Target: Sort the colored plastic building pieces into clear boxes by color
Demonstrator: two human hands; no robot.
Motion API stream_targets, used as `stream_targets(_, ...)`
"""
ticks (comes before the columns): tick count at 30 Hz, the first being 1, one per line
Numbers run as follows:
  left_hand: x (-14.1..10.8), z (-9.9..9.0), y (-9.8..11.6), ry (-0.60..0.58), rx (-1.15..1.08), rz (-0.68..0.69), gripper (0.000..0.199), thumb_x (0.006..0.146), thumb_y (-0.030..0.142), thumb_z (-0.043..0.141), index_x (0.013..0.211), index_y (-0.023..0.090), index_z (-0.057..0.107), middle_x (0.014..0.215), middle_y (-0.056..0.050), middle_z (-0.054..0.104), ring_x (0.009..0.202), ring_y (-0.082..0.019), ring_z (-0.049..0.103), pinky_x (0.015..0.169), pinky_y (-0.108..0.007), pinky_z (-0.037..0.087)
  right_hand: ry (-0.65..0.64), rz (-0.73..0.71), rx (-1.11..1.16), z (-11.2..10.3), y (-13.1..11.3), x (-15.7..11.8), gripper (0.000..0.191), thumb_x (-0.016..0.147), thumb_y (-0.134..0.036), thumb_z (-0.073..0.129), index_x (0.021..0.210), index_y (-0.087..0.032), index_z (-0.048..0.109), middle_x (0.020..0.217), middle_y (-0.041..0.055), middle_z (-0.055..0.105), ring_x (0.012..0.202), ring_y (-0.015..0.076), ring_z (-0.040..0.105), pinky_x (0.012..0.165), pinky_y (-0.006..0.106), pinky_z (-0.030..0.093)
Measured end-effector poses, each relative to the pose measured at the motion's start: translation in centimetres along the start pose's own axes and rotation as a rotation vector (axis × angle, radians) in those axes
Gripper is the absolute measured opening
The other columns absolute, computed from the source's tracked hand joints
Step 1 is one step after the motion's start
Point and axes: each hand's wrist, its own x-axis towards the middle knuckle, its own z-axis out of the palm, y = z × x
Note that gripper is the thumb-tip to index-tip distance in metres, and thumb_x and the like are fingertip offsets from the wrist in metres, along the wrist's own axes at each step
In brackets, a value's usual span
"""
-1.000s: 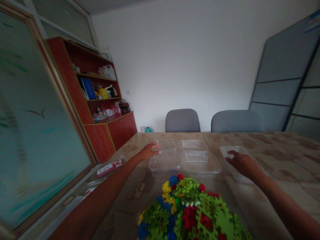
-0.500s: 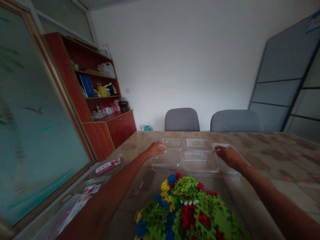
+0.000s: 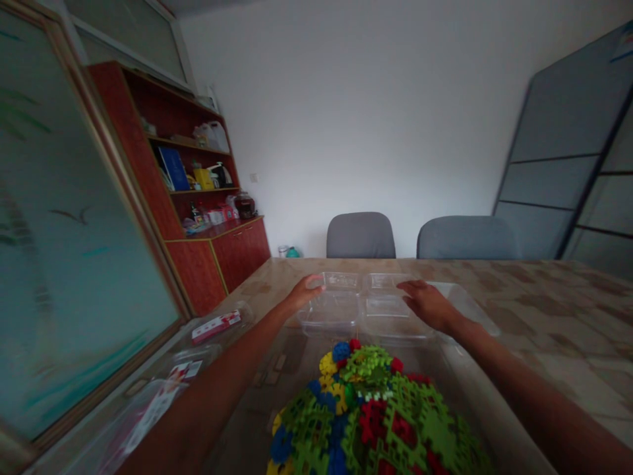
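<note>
Clear plastic containers stand together in the middle of the table: a back left one (image 3: pixel 341 282), a back right one (image 3: pixel 383 282), a front left one (image 3: pixel 329 320) and a front right one (image 3: pixel 390 326). My left hand (image 3: pixel 302 295) is at the left edge of the left containers, thumb and fingers apart. Over the right side of the right containers is my right hand (image 3: pixel 428 305), its fingers stretched leftward. Another clear container (image 3: pixel 465 307) lies partly hidden behind that hand. Closer to me is a pile of interlocking plastic pieces (image 3: pixel 370 409) in green, red, blue and yellow.
Clear plastic packaging with a pink and white label (image 3: pixel 216 326) lies at the table's left, with more labelled packaging (image 3: pixel 153 412) nearer. Two grey chairs, one here (image 3: pixel 361 236), stand beyond the patterned table (image 3: pixel 544 316). A red cabinet (image 3: pixel 242 247) is at the back left.
My right hand has moved left from the rim of the rightmost container to the right containers of the group. My left hand has shifted slightly, its fingers now further apart.
</note>
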Motion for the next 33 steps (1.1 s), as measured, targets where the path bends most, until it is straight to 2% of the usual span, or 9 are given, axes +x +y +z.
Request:
stream_targets(5, 0.3, 1.0, 0.3, -0.001, -0.055, -0.03, 0.034, 0.092, 0.027, 0.063, 0.122, 0.014, 0.057, 0.13, -0.012, 0.055, 0.12, -0.028, 0.052, 0.102, -0.052, 0.042, -0.121, 0.015, -0.029, 1.3, -0.9, 0.7, 0.04, 0.09, -0.009, 0.045, 0.126, -0.014, 0.062, 0.123, 0.016, 0.063, 0.114, 0.0302, 0.058, 0.097, 0.048, 0.042)
stream_targets(12, 0.8, 1.9, 0.8, 0.015, -0.026, -0.053, 0.024, 0.093, 0.029, 0.061, 0.111, 0.012, 0.062, 0.119, -0.011, 0.061, 0.112, -0.026, 0.057, 0.098, -0.05, 0.046, -0.147, 0.045, -0.048, 1.3, -1.0, 0.6, 0.038, 0.092, -0.004, 0.045, 0.125, -0.014, 0.061, 0.116, 0.0139, 0.066, 0.108, 0.0262, 0.06, 0.094, 0.044, 0.045)
stream_targets(19, -0.7, -0.4, 2.7, 0.203, 0.053, -0.059, 0.015, 0.093, 0.022, 0.06, 0.104, 0.012, 0.062, 0.113, -0.009, 0.062, 0.111, -0.025, 0.057, 0.098, -0.048, 0.044, 0.043, 0.032, 0.091, 0.9, -2.2, 0.7, 0.032, 0.09, -0.006, 0.044, 0.111, -0.009, 0.068, 0.11, 0.0168, 0.068, 0.106, 0.0287, 0.06, 0.096, 0.042, 0.046)
stream_targets(22, -3.4, -2.2, 4.2, 0.326, 0.065, -0.06, 0.015, 0.092, 0.012, 0.05, 0.104, 0.012, 0.06, 0.114, -0.01, 0.061, 0.11, -0.023, 0.056, 0.097, -0.043, 0.045, 0.179, 0.01, 0.196, -1.1, -3.1, -1.7, 0.033, 0.095, -0.017, 0.038, 0.112, -0.014, 0.066, 0.114, 0.0124, 0.066, 0.108, 0.025, 0.06, 0.098, 0.037, 0.046)
stream_targets(24, -6.3, -3.3, 5.6, 0.342, 0.056, -0.032, 0.024, 0.09, 0.008, 0.039, 0.099, 0.016, 0.06, 0.11, -0.009, 0.062, 0.109, -0.021, 0.056, 0.095, -0.035, 0.046, 0.237, 0.005, 0.269, -2.6, -3.9, -4.6, 0.034, 0.098, -0.025, 0.035, 0.112, -0.016, 0.065, 0.111, 0.0098, 0.067, 0.101, 0.0224, 0.063, 0.091, 0.034, 0.05)
stream_targets(26, -9.7, -3.7, 7.0, 0.259, 0.029, 0.025, 0.022, 0.086, 0.011, 0.042, 0.089, 0.019, 0.062, 0.1, -0.005, 0.065, 0.1, -0.02, 0.06, 0.089, -0.03, 0.049, 0.262, 0.024, 0.475, -3.5, -4.9, -7.8, 0.035, 0.1, -0.037, 0.037, 0.11, -0.02, 0.066, 0.102, 0.0064, 0.07, 0.083, 0.0198, 0.067, 0.074, 0.029, 0.056)
stream_targets(28, -12.8, -3.1, 8.2, 0.1, 0.001, 0.089, 0.017, 0.083, 0.019, 0.05, 0.077, 0.022, 0.066, 0.089, -0.002, 0.067, 0.091, -0.019, 0.062, 0.084, -0.027, 0.05, 0.177, 0.073, 0.644, -3.6, -5.8, -10.6, 0.036, 0.099, -0.047, 0.041, 0.106, -0.024, 0.068, 0.095, 0.0046, 0.072, 0.079, 0.0205, 0.068, 0.071, 0.03, 0.057)
stream_targets(31, -15.7, -0.9, 8.9, -0.126, -0.102, 0.109, 0.025, 0.086, 0.032, 0.051, 0.104, 0.026, 0.068, 0.107, -0.002, 0.068, 0.102, -0.021, 0.062, 0.092, -0.029, 0.048, 0.064, 0.143, 0.707, -2.0, -6.6, -12.9, 0.049, 0.095, -0.059, 0.04, 0.111, -0.022, 0.069, 0.111, 0.0084, 0.069, 0.101, 0.0277, 0.066, 0.089, 0.041, 0.054)
stream_targets(33, -16.3, 1.0, 8.6, -0.204, -0.14, 0.08, 0.037, 0.088, 0.04, 0.05, 0.12, 0.025, 0.062, 0.124, -0.004, 0.063, 0.115, -0.023, 0.057, 0.099, -0.031, 0.045, -0.028, 0.166, 0.724, -0.6, -7.0, -13.0, 0.061, 0.094, -0.065, 0.036, 0.121, -0.019, 0.065, 0.123, 0.0114, 0.064, 0.114, 0.0308, 0.059, 0.1, 0.047, 0.047)
